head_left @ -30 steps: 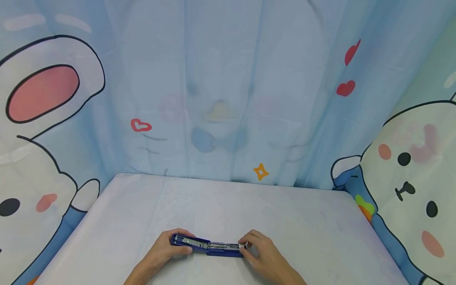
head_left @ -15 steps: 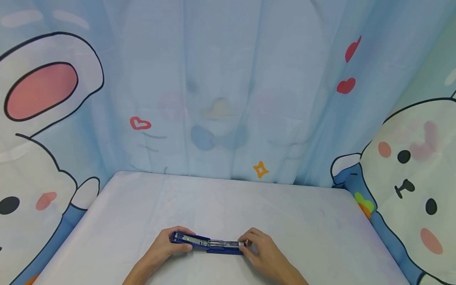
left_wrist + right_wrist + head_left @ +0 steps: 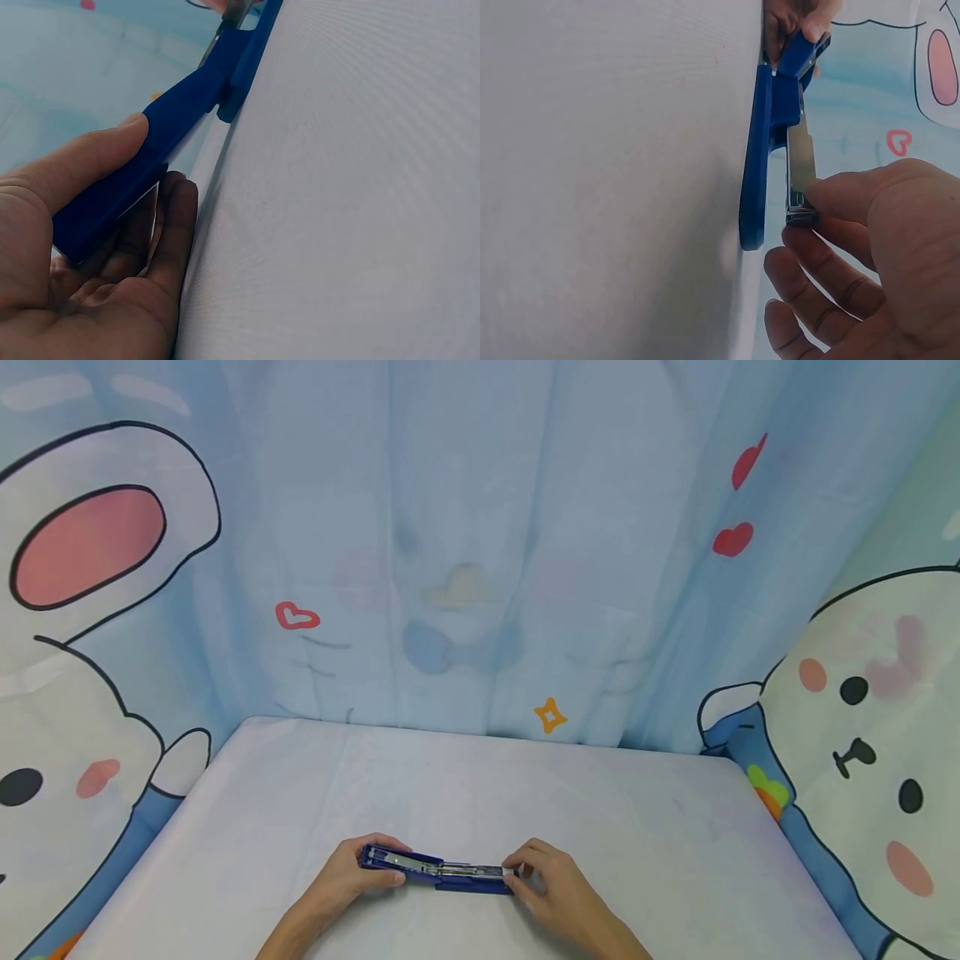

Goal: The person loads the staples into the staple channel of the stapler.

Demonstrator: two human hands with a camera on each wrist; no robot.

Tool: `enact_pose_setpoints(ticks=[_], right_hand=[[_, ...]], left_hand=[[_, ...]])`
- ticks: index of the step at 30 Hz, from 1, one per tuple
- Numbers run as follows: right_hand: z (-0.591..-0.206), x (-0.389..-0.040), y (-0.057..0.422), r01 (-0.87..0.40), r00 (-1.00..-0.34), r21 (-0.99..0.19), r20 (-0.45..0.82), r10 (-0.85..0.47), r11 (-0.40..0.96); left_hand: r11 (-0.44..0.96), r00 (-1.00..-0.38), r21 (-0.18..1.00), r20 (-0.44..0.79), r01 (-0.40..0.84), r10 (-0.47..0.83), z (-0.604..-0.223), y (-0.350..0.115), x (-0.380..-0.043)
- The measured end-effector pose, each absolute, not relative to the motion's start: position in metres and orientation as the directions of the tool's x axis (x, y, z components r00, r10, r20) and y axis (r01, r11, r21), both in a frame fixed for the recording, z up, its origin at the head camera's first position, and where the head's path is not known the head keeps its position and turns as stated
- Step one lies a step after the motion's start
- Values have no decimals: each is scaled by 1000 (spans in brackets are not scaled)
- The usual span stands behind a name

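Observation:
A blue stapler lies opened out wide near the table's front, its metal magazine exposed. My left hand holds the raised top arm at the left end, thumb on one side and fingers on the other. At the right end, my right hand pinches the tip of the magazine between thumb and fingers; its other fingers are spread loosely in the right wrist view. A gap separates the magazine from the blue base, which rests on the table.
White cloth covers the table. Behind it hangs a light blue curtain with cartoon prints, and printed cartoon figures flank both sides.
The head view has shifted slightly. Both hands keep their hold, and the stapler shows no clear movement on the table.

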State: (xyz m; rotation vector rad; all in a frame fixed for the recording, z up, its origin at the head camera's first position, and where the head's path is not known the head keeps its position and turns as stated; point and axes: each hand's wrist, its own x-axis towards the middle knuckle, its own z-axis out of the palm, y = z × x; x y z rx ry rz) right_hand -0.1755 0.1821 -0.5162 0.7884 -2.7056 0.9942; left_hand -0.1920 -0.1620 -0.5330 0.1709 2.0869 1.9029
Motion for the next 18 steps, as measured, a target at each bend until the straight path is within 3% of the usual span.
enact_pose_setpoints(ticks=[18], right_hand=[[-519, -176, 185, -524, -849, -589, 305, -431, 616]], left_hand=[[119, -942, 983, -170, -140, 290, -532, -160, -192]])
